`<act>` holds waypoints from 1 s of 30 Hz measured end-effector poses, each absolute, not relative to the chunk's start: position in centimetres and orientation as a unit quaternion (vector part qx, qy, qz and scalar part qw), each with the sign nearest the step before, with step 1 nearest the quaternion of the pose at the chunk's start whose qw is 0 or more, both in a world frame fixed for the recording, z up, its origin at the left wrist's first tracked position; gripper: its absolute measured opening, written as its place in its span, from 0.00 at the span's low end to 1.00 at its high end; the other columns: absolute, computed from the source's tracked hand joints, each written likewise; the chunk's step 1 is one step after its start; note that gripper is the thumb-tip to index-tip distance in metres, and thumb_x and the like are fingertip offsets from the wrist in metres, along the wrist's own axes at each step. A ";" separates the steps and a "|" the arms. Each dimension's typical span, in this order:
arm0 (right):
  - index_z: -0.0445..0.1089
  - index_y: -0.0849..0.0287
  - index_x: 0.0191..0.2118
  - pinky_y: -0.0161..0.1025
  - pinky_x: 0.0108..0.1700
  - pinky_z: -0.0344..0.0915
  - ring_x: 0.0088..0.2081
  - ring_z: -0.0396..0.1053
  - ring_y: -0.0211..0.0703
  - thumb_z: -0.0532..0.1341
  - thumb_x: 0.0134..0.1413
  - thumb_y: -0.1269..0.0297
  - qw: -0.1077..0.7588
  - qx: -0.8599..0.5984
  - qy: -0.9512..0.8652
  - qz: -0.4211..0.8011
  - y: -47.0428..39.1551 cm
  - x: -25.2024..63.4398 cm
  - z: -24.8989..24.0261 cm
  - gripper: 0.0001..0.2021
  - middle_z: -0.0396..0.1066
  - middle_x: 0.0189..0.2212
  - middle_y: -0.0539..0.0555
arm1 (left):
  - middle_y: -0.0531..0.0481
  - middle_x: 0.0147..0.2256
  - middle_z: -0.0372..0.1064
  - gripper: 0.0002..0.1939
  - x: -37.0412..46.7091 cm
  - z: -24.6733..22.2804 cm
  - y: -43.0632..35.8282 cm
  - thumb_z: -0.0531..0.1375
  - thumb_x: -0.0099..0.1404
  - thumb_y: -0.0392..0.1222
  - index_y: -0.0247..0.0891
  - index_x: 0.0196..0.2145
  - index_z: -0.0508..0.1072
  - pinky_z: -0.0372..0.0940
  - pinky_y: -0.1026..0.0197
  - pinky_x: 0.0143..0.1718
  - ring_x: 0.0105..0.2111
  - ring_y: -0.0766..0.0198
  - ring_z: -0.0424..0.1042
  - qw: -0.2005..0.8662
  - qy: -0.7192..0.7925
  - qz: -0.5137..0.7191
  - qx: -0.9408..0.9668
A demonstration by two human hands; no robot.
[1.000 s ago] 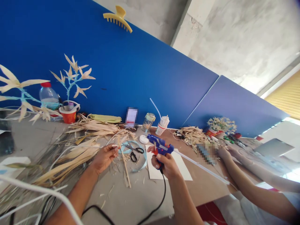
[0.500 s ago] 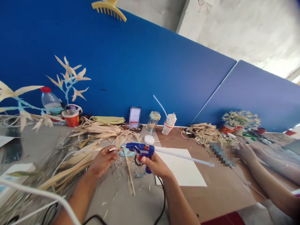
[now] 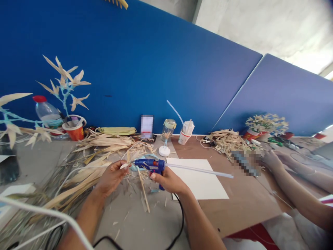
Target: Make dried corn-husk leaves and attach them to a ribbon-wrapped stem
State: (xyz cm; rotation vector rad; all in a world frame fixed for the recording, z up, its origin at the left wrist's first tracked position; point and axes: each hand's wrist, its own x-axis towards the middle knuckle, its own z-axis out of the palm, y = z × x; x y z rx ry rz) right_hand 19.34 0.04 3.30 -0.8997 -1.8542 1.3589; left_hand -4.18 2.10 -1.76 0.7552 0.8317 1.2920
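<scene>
My right hand (image 3: 169, 178) is wrapped round the grip of a blue hot glue gun (image 3: 149, 165). A long clear glue stick (image 3: 208, 170) sticks out of its back end to the right. My left hand (image 3: 114, 175) is closed in a pinch on a small pale piece of corn husk (image 3: 124, 166), whose shape is partly hidden by the fingers. The gun's nozzle points left, at or very near that piece; whether they touch I cannot tell. Behind the gun lies a light blue ring-like thing (image 3: 148, 157), and a dry husk strip (image 3: 143, 191) lies below it.
Dry corn husks (image 3: 104, 144) are heaped behind my left hand. A white sheet (image 3: 200, 184) lies at the right. At the back stand a phone (image 3: 147, 126), a jar (image 3: 169, 125), a paper cup (image 3: 185, 137) and a potted husk flower (image 3: 74, 132). A co-worker's hands (image 3: 273, 161) are at far right.
The glue gun has shifted slightly left, and its nozzle is now nearer the pinched husk piece. The whole view has moved a little, so the background sits higher and further left.
</scene>
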 end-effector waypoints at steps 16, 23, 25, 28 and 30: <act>0.69 0.61 0.36 0.35 0.34 0.58 0.30 0.55 0.38 0.57 0.56 0.47 0.306 -0.373 -0.728 0.487 -0.4 19.3 3.4 0.19 0.60 0.26 0.49 | 0.53 0.24 0.70 0.16 -4.2 -1.8 2.1 0.75 0.41 0.38 0.35 0.28 0.75 0.61 0.69 0.26 0.23 0.71 0.65 0.658 0.377 0.558 0.337; 0.71 0.61 0.41 0.35 0.35 0.60 0.32 0.58 0.39 0.57 0.56 0.49 0.270 -0.404 -0.741 0.463 -0.5 19.4 3.0 0.19 0.65 0.30 0.50 | 0.55 0.22 0.69 0.16 -4.2 -1.7 2.1 0.75 0.40 0.40 0.36 0.26 0.75 0.61 0.69 0.27 0.23 0.70 0.65 0.652 0.383 0.560 0.338; 0.71 0.61 0.43 0.35 0.36 0.61 0.33 0.60 0.40 0.57 0.57 0.49 0.279 -0.396 -0.743 0.462 -0.5 19.4 3.0 0.20 0.66 0.32 0.51 | 0.55 0.22 0.69 0.16 -4.2 -1.7 2.1 0.75 0.40 0.39 0.36 0.26 0.75 0.61 0.68 0.26 0.23 0.70 0.65 0.651 0.383 0.562 0.337; 0.72 0.61 0.43 0.36 0.36 0.61 0.32 0.61 0.40 0.57 0.57 0.47 0.255 -0.419 -0.743 0.456 -0.6 19.4 2.9 0.21 0.67 0.30 0.50 | 0.55 0.21 0.68 0.16 -4.1 -1.6 2.1 0.75 0.39 0.39 0.36 0.25 0.74 0.61 0.68 0.26 0.22 0.70 0.65 0.647 0.384 0.569 0.332; 0.72 0.61 0.43 0.36 0.36 0.61 0.33 0.61 0.41 0.56 0.57 0.47 0.246 -0.422 -0.745 0.454 -0.6 19.4 2.8 0.22 0.67 0.29 0.50 | 0.55 0.20 0.68 0.16 -4.1 -1.6 2.2 0.75 0.39 0.39 0.36 0.25 0.74 0.61 0.68 0.25 0.21 0.70 0.65 0.646 0.384 0.570 0.331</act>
